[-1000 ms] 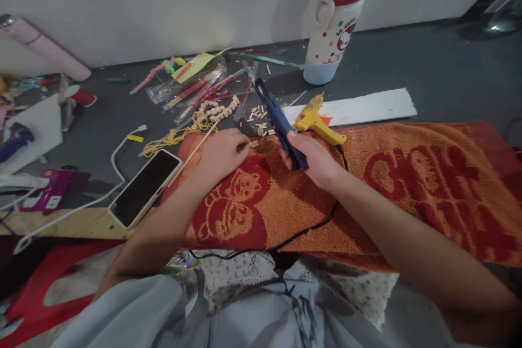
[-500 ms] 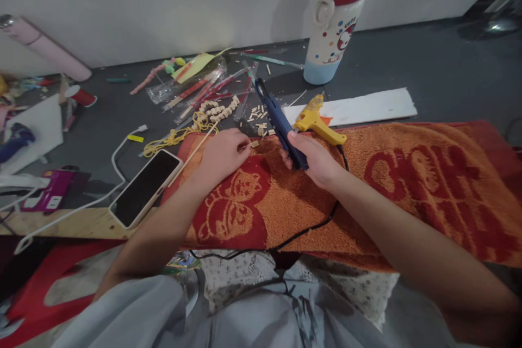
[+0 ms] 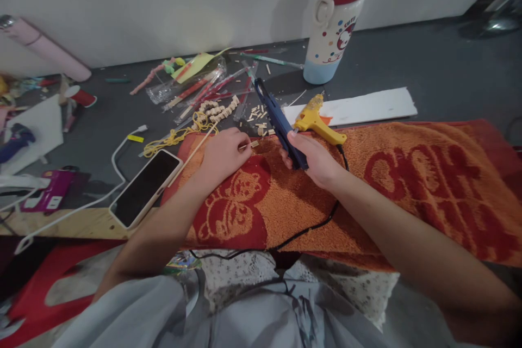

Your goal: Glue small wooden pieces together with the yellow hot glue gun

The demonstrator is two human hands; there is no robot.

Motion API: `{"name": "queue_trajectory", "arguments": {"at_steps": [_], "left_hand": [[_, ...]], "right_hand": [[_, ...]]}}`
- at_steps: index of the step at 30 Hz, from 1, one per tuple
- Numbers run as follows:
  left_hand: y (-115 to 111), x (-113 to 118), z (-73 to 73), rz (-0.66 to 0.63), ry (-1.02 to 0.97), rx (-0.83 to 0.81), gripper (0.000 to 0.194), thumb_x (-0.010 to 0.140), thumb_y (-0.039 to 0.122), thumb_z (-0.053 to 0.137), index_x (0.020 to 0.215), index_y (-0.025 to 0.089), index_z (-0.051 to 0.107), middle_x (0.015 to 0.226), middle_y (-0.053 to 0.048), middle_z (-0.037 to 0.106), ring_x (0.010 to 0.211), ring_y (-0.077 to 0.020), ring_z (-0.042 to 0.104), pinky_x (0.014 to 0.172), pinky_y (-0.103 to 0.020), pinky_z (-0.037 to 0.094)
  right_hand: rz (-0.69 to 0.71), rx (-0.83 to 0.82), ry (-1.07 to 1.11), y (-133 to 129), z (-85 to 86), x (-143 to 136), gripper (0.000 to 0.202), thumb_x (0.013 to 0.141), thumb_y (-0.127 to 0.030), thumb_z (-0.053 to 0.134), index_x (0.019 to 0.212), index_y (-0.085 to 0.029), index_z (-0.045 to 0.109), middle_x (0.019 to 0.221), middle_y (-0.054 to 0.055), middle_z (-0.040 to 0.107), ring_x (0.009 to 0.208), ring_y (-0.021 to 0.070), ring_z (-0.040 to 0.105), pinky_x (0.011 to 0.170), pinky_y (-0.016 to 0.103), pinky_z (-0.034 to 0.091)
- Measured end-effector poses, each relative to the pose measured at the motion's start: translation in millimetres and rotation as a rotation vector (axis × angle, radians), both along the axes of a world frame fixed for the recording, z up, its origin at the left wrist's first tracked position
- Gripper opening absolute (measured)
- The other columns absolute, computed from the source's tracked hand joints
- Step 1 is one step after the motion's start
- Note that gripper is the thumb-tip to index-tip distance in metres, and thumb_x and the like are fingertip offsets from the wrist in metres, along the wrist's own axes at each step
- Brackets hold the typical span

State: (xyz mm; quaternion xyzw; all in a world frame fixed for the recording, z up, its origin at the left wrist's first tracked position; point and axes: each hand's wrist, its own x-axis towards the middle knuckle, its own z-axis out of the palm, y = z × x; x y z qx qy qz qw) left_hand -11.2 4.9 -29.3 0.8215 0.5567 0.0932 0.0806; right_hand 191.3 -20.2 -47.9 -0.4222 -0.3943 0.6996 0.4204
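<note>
My right hand (image 3: 316,159) is closed round the dark blue tool (image 3: 281,122), which tilts up to the left over the orange and red towel (image 3: 310,196). My left hand (image 3: 228,152) rests closed on the towel, its fingertips pinching a small wooden piece (image 3: 254,144). Behind the tool lie several short wooden pieces (image 3: 258,113). A yellow glue gun (image 3: 312,119) sits to the right of the tool, partly on a white strip (image 3: 367,106). Left of the loose pieces is a pale wooden chain (image 3: 220,111) beside yellow string (image 3: 169,140).
A phone (image 3: 145,187) and a thin stick (image 3: 193,152) lie left of my left hand. The tall bottle (image 3: 336,32) stands at the back. Wrapped sticks (image 3: 196,89) lie behind the chain. A black cable (image 3: 304,232) crosses the towel; a white cable (image 3: 116,163) runs at the left.
</note>
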Motion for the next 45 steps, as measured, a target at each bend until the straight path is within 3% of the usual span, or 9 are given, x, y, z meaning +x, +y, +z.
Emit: {"name": "queue_trajectory", "arguments": {"at_steps": [10, 16, 20, 24, 27, 30, 35, 45], "left_hand": [[1.3, -0.3, -4.2, 0.007, 0.002, 0.018, 0.018, 0.081, 0.024, 0.052, 0.079, 0.017, 0.069, 0.087, -0.008, 0.067, 0.082, -0.0206, 0.060, 0.072, -0.032, 0.044], [2.5, -0.9, -4.4, 0.000, -0.044, 0.071, 0.015, 0.079, 0.020, 0.052, 0.077, 0.017, 0.067, 0.083, -0.008, 0.067, 0.080, -0.0195, 0.059, 0.074, -0.032, 0.045], [4.4, -5.6, -1.6, 0.095, -0.223, 0.141, 0.011, 0.078, 0.022, 0.056, 0.076, 0.018, 0.066, 0.082, -0.005, 0.069, 0.080, -0.0178, 0.061, 0.075, -0.031, 0.047], [10.3, -12.6, -0.2, 0.248, -0.617, 0.149, 0.011, 0.074, 0.028, 0.061, 0.074, 0.018, 0.067, 0.074, -0.002, 0.069, 0.068, -0.0138, 0.061, 0.067, -0.027, 0.049], [16.1, -16.4, -0.5, 0.341, -0.919, 0.087, 0.014, 0.070, 0.031, 0.063, 0.070, 0.018, 0.065, 0.066, 0.000, 0.066, 0.059, -0.0118, 0.058, 0.058, -0.025, 0.047], [19.8, -17.9, -1.1, 0.391, -1.115, 0.062, 0.014, 0.066, 0.032, 0.064, 0.068, 0.018, 0.064, 0.060, 0.002, 0.061, 0.053, -0.0097, 0.053, 0.053, -0.023, 0.044], [18.5, -17.6, 0.5, 0.388, -1.178, 0.102, 0.015, 0.067, 0.033, 0.063, 0.070, 0.019, 0.063, 0.060, 0.002, 0.060, 0.053, -0.0092, 0.052, 0.053, -0.024, 0.045], [16.2, -18.0, 2.1, 0.363, -1.175, 0.128, 0.016, 0.068, 0.034, 0.067, 0.072, 0.019, 0.066, 0.063, 0.001, 0.064, 0.055, -0.0101, 0.055, 0.055, -0.024, 0.047]], "right_hand": [[0.002, 0.009, -0.027, -0.4, 0.2, 0.3, 0.041, 0.080, -0.061, 0.062, 0.077, -0.020, 0.054, 0.065, 0.000, 0.052, 0.053, 0.0102, 0.045, 0.049, 0.027, 0.034], [0.002, 0.047, -0.036, -0.5, -1.4, 0.0, 0.045, 0.075, -0.065, 0.063, 0.074, -0.021, 0.053, 0.064, -0.001, 0.052, 0.053, 0.0106, 0.044, 0.050, 0.028, 0.034], [0.014, 0.083, -0.079, -2.2, -0.3, -1.1, 0.049, 0.072, -0.069, 0.064, 0.073, -0.022, 0.051, 0.063, -0.002, 0.051, 0.054, 0.0109, 0.044, 0.053, 0.028, 0.036], [0.024, 0.206, -0.227, -8.8, 1.1, -0.7, 0.046, 0.077, -0.067, 0.059, 0.075, -0.022, 0.050, 0.068, -0.003, 0.052, 0.060, 0.0121, 0.046, 0.060, 0.028, 0.039], [0.057, 0.377, -0.388, -14.2, 0.5, 1.9, 0.040, 0.086, -0.061, 0.053, 0.096, -0.022, 0.056, 0.093, 0.003, 0.063, 0.084, 0.0187, 0.057, 0.080, 0.034, 0.044], [0.112, 0.487, -0.538, -17.1, -0.5, 5.2, 0.050, 0.088, -0.060, 0.051, 0.119, -0.021, 0.052, 0.119, 0.011, 0.062, 0.110, 0.0274, 0.057, 0.098, 0.043, 0.041], [0.174, 0.596, -0.675, -17.5, 0.9, 6.9, 0.057, 0.088, -0.061, 0.050, 0.125, -0.018, 0.047, 0.127, 0.017, 0.060, 0.119, 0.0345, 0.055, 0.100, 0.050, 0.042], [0.214, 0.643, -0.755, -17.5, 4.8, 4.7, 0.063, 0.087, -0.057, 0.051, 0.132, -0.014, 0.042, 0.136, 0.021, 0.055, 0.125, 0.0365, 0.053, 0.106, 0.053, 0.039]]}}
